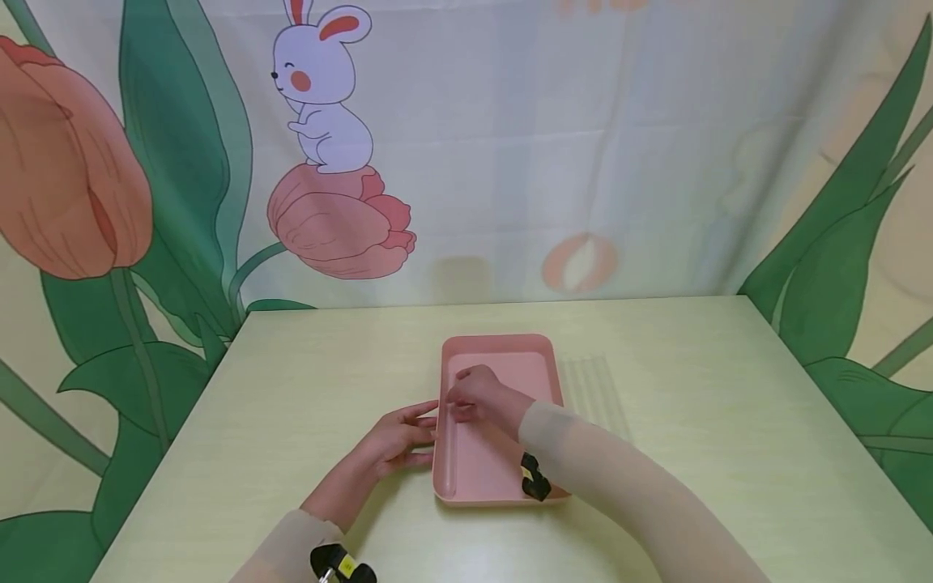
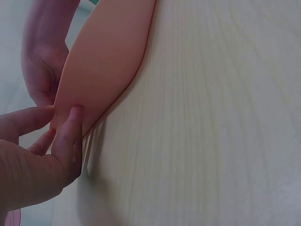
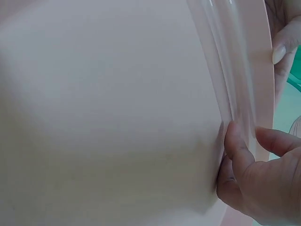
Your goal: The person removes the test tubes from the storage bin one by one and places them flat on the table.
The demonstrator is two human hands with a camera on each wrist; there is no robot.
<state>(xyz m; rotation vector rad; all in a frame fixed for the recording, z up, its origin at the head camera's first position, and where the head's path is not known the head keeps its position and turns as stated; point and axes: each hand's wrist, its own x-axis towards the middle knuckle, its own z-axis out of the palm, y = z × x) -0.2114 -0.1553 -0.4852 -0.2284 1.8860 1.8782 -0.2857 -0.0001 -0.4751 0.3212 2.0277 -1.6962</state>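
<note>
A shallow pink tray (image 1: 499, 344) lies lengthwise on the table. Inside it, a clear straight tube (image 3: 237, 70) runs along the left wall. My right hand (image 1: 487, 398) reaches across the tray and pinches this tube between thumb and fingers, as the right wrist view shows. From outside, my left hand (image 1: 401, 437) touches the tray's left wall with extended fingers. In the left wrist view the tips of the left hand's fingers (image 2: 35, 117) meet the pink wall close to the rim.
Several clear tubes (image 1: 594, 393) lie side by side on the pale wooden table (image 1: 700, 453), right of the tray. A printed curtain (image 1: 496, 146) with a rabbit and tulips hangs behind the table's back edge. Black wrist cameras (image 1: 535, 478) sit on both sleeves.
</note>
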